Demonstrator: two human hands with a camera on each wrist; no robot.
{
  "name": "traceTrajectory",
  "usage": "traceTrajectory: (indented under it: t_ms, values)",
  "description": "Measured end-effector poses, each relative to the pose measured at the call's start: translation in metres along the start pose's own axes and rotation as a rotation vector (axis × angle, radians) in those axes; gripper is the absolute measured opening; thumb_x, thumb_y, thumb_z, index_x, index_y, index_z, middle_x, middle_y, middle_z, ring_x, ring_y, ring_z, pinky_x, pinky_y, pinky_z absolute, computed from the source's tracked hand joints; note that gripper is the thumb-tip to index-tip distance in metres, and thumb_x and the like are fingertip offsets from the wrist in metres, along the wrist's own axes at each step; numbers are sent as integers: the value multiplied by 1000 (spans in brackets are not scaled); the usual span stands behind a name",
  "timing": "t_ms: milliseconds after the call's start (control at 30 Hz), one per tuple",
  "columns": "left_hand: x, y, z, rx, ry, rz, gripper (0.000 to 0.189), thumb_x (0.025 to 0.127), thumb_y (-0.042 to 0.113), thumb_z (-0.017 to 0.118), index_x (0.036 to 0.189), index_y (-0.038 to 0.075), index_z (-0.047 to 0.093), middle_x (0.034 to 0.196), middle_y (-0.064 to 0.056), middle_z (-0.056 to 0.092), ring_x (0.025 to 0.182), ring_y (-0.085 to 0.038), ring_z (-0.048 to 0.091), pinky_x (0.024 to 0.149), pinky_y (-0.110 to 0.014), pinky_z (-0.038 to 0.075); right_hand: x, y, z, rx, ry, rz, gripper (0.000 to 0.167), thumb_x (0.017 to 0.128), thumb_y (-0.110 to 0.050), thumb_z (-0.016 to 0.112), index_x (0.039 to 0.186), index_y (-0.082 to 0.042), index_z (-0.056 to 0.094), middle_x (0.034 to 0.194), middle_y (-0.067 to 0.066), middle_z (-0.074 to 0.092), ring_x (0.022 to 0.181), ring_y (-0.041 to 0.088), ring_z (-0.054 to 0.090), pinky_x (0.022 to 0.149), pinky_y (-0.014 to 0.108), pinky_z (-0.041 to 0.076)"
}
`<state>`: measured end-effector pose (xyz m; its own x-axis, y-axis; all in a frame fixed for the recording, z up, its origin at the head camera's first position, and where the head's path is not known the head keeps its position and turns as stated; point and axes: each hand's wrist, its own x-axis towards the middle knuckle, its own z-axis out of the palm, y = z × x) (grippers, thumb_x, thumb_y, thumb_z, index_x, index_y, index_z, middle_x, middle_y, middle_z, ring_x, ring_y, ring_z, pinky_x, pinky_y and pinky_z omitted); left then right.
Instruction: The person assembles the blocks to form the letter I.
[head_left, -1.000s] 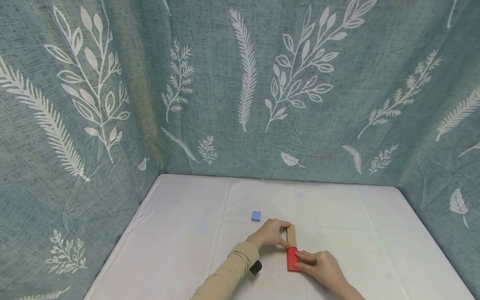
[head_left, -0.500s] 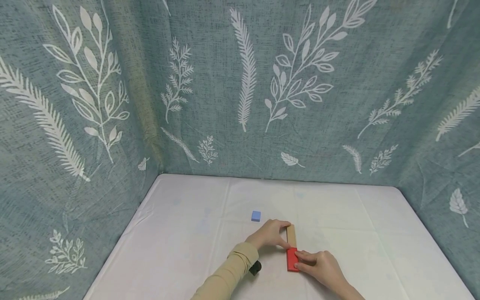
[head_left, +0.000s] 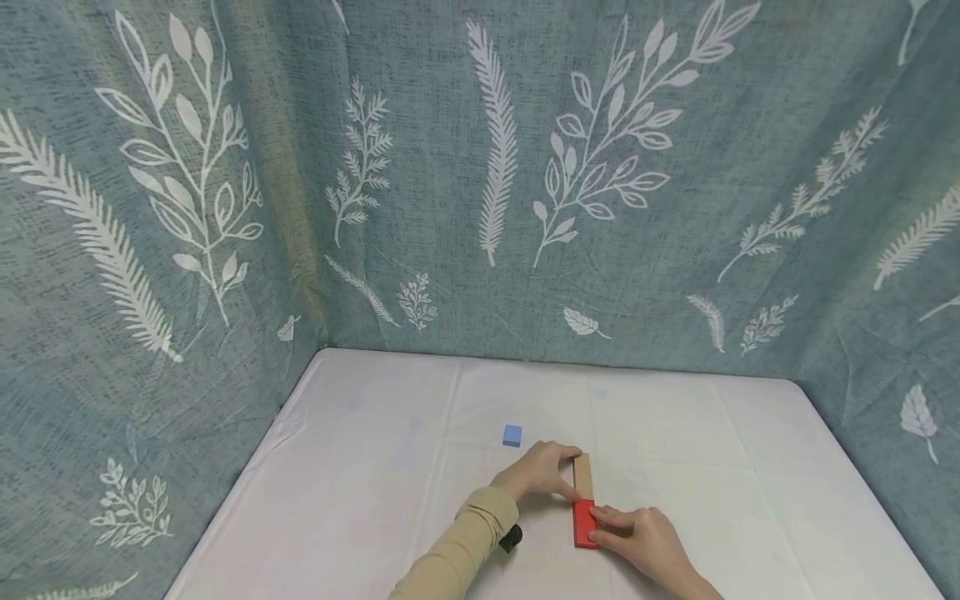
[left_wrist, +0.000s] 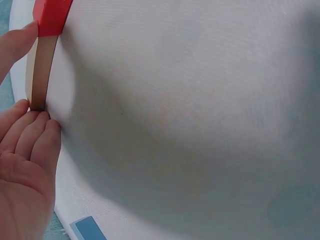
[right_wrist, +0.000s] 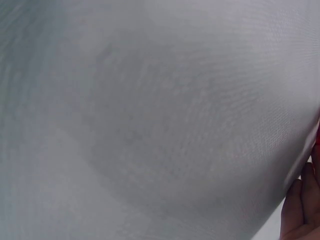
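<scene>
A tan wooden block (head_left: 583, 477) and a red block (head_left: 584, 525) lie end to end in a line on the white cloth. My left hand (head_left: 542, 471) spans the wooden block lengthwise, fingertips at its far end and thumb by the seam with the red one. The left wrist view has that thumb tip (left_wrist: 33, 31) against the red block's edge. From the right, my right hand (head_left: 647, 540) holds the red block between thumb and fingers, overlapping its right side. In the right wrist view only some of its fingers (right_wrist: 300, 200) show, at the right edge.
A small blue block (head_left: 512, 436) lies on the table (head_left: 375, 450) beyond my left hand. A black device (head_left: 512, 538) sits by the left sleeve (head_left: 457, 546). Patterned teal curtains (head_left: 450, 208) hang along the back and sides.
The whole head view has shifted very slightly, with things sitting a little lower in it. Both hands and the blocks keep their places relative to each other.
</scene>
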<state>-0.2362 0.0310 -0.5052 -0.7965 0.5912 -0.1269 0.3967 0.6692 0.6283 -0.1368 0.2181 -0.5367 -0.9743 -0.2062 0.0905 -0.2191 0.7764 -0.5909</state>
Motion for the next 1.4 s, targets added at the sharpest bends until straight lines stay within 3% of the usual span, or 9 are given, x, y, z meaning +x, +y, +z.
traceTrajectory:
  t_ms: [867, 1200, 1300, 1400]
  values:
    - [-3, -4, 1, -46, 6, -5, 67, 69, 25, 85, 130, 13, 60, 135, -4, 58, 128, -19, 51, 107, -30, 43, 1, -1, 0, 37, -28, 26, 38, 74, -42, 76, 104, -19, 75, 103, 3, 73, 99, 23, 69, 83, 40, 58]
    - [-6, -2, -3, -49, 3, -13, 67, 69, 24, 84, 130, 13, 59, 135, -3, 57, 129, -18, 50, 107, -29, 43, 5, 0, -7, 107, -73, 37, 37, 78, -39, 75, 105, -15, 74, 103, 4, 73, 101, 25, 68, 82, 38, 58]
    - [-6, -2, -2, -39, 6, -5, 67, 69, 24, 85, 130, 13, 59, 135, -2, 58, 129, -18, 50, 108, -28, 43, 8, -2, -8, 129, -68, 71, 37, 77, -37, 75, 106, -14, 74, 104, 3, 73, 104, 26, 67, 82, 36, 58]
    - [-6, -2, 0, -27, 5, -3, 68, 69, 26, 85, 130, 13, 59, 135, -2, 58, 129, -18, 50, 108, -29, 43, 11, -3, -7, 134, -38, 124, 37, 76, -35, 77, 107, -15, 74, 106, 2, 73, 99, 18, 68, 74, 24, 56]
